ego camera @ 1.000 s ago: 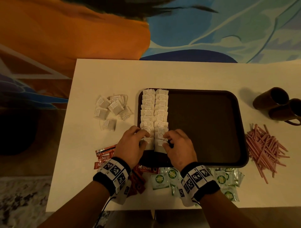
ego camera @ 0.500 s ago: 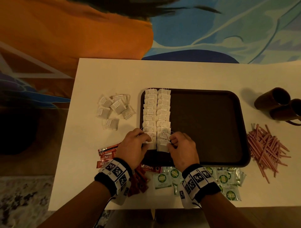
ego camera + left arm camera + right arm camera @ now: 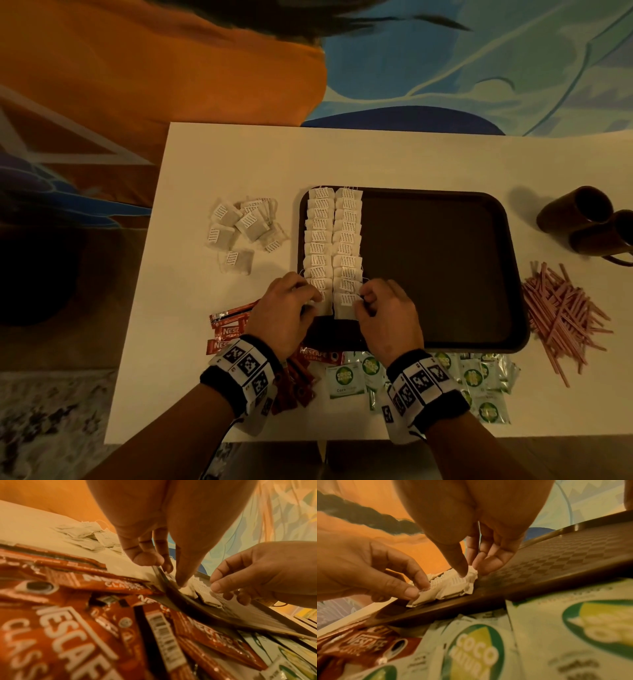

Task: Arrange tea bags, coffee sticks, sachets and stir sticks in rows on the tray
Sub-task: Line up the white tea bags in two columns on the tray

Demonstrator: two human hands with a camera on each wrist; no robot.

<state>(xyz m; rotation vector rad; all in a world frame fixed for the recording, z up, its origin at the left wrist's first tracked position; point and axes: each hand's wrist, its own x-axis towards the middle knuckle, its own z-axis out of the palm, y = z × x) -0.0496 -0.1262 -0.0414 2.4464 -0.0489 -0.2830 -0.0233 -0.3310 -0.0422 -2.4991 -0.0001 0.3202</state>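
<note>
Brown plastic forms the tray point(image 3: 445, 267), which we see lying on a white table point(image 3: 376, 157). Two columns of tea bags point(image 3: 334, 246) run side by side along the tray's left portion, each bag overlapping the next. At the near end of these columns we find both hands. Our left hand point(image 3: 284, 315) pinches the nearest bag of the left column point(image 3: 323, 306) between thumb and fingertips; the right wrist view shows the thumb pressed on that bag's corner. Our right hand point(image 3: 388, 315) pinches the nearest bag of the right column point(image 3: 344, 303), its thumb tip on top of the bag and the fingers curled against the bag's right edge.

A loose heap of further tea bags point(image 3: 243, 229) lies on the table to the left of the tray. Red coffee sticks point(image 3: 229, 330) lie near the tray's near-left corner, partly under our left wrist. Green-and-white sachets point(image 3: 479, 383) are spread along the tray's near edge. Pink stir sticks point(image 3: 565, 311) lie in a pile to the right of the tray, and two dark mugs point(image 3: 589, 219) lie on their sides beyond them.
</note>
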